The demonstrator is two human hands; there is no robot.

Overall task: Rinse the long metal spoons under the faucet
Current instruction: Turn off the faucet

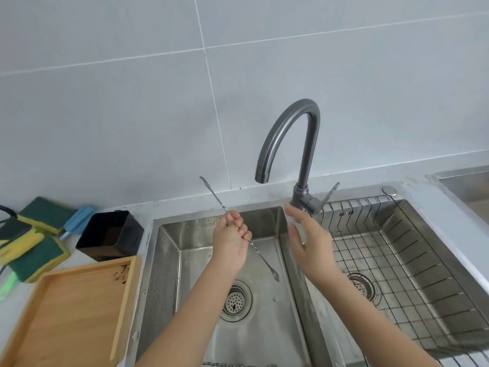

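Note:
My left hand (230,238) is closed around the twisted middle of a long metal spoon (262,256) over the left sink basin (164,260). The spoon slants, with its small bowl low near the drain and its forked end up by the wall. The grey curved faucet (287,123) stands behind the divider, spout over the left basin, and no water is visible. My right hand (307,239) is open with fingers straight, its fingertips close to the faucet base and lever (321,201). Another twisted metal piece lies at the basin's bottom edge (232,364).
A wire rack (412,274) fills the right basin. On the counter to the left sit a wooden tray (66,313), a black square container (109,234), several green-and-yellow sponges (34,250) and a blue object (76,221). A tiled wall rises behind.

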